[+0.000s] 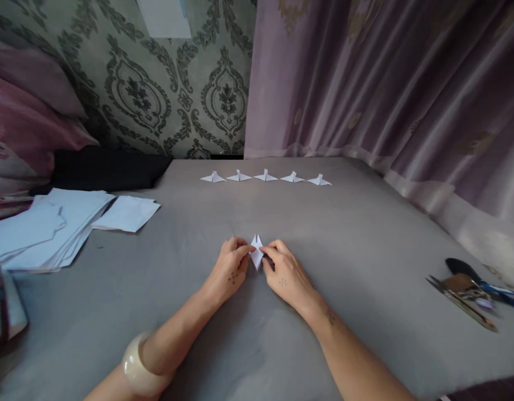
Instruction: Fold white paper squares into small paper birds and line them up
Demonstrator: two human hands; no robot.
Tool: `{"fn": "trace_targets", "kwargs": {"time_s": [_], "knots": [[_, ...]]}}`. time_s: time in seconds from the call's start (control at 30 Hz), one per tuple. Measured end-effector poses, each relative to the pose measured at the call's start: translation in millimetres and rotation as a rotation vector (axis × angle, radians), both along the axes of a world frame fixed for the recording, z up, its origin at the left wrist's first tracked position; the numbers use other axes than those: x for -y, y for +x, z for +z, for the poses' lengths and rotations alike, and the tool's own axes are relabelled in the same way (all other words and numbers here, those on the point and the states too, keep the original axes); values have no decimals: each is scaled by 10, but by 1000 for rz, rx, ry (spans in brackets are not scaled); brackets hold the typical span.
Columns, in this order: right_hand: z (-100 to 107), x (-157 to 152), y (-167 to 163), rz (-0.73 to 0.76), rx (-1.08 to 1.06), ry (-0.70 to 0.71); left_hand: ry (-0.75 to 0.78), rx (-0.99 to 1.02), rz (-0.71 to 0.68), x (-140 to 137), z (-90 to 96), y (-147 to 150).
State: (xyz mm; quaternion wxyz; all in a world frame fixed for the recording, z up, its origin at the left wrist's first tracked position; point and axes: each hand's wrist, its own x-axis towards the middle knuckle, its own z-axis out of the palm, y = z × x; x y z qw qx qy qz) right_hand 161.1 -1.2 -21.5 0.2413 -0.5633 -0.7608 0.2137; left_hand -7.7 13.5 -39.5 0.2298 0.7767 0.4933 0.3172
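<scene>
A small diamond-shaped piece of folded white paper (257,257) is held upright between my two hands, its split point facing away from me. My left hand (231,262) pinches its left edge with thumb and fingers. On the opposite edge, my right hand (285,272) grips it the same way, thumb and forefinger at the paper's middle. Farther back stands a row of several folded white paper birds (266,176), wings spread, apart from both hands.
Stacked white paper sheets (39,228) and smaller paper squares (127,214) lie at left, near a black cloth (110,169). Scissors, a pointed tool (466,306) and other small items lie at right. A purple curtain (365,83) borders the grey surface (190,345).
</scene>
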Motion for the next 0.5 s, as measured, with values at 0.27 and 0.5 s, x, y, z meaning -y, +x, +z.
{"fn": "trace_targets", "kwargs": {"time_s": [0.27, 0.5], "knots": [[-14, -29, 14, -22, -40, -4, -56, 38, 55, -33, 52, -18], [-51, -121, 2, -100, -75, 1, -133, 68, 125, -78, 86, 25]]}}
